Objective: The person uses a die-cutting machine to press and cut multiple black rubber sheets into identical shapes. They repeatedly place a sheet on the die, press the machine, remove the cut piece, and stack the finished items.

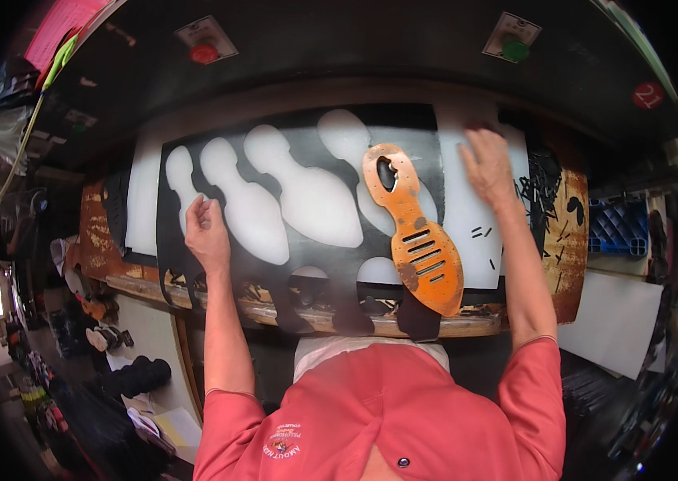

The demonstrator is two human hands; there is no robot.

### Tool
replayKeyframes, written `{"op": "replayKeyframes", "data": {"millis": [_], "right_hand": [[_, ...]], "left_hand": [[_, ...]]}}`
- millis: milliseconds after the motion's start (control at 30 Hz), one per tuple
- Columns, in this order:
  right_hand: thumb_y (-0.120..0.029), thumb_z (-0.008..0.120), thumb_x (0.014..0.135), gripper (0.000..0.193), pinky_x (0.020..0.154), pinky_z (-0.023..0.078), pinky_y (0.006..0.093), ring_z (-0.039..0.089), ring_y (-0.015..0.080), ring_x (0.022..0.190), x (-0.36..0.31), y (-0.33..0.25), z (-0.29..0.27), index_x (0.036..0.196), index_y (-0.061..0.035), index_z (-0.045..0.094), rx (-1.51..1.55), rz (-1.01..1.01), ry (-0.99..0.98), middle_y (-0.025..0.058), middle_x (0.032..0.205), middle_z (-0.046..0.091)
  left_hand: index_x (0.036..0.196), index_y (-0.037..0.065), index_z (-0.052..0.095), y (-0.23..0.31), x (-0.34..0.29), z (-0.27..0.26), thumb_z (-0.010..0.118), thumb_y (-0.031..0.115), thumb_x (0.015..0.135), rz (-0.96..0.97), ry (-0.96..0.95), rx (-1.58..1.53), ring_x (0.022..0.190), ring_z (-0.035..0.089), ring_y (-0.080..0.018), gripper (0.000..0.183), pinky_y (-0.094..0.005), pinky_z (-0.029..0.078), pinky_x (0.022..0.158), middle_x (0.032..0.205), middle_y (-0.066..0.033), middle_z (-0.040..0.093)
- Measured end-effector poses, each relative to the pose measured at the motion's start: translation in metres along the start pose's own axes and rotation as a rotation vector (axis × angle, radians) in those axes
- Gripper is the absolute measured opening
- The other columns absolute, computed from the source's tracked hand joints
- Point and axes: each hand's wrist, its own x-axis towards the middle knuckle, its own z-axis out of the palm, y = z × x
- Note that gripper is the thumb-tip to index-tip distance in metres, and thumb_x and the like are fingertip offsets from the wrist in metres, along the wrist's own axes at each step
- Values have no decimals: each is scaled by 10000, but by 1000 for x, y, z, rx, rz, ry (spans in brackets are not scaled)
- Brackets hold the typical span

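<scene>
A thin black sheet (405, 124) with several sole-shaped cut-outs lies over a white board (459, 260). On the sheet's right part rests an orange sole-shaped cutting die (405, 204), with an oval opening at its narrow end and several slots in its wide end. My left hand (208, 234) is over the leftmost cut-out, fingers curled and thumb drawn in; whether anything is pinched there is hidden. My right hand (489, 167) is above the board's far right, to the right of the die, fingers stretched and tips blurred. It touches neither the die nor the sheet.
Small black strips (481, 232) lie on the white board, and black scraps (542, 180) are heaped to its right. The table's worn wooden front edge (475, 325) runs before me. A dark machine beam with a red button (203, 54) and a green button (515, 50) spans the far side.
</scene>
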Motion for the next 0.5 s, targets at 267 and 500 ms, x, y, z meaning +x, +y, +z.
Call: {"op": "replayKeyframes", "data": {"millis": [267, 500], "right_hand": [[-334, 933, 725, 980, 1198, 412, 527, 491, 467, 1415, -111, -124, -88, 1537, 11, 507, 641, 84, -340, 299, 1520, 523], [-183, 854, 634, 850, 1080, 462, 523, 519, 444, 1248, -120, -149, -76, 1421, 23, 607, 454, -32, -178, 282, 1519, 469]], "left_hand": [[1262, -3, 711, 11, -2, 3, 802, 89, 951, -34, -6, -78, 854, 675, -119, 337, -287, 566, 823, 1062, -82, 778], [1224, 5, 721, 5, 13, -14, 736, 97, 956, 84, -75, 55, 907, 711, -242, 284, -378, 570, 885, 1100, -128, 765]]}}
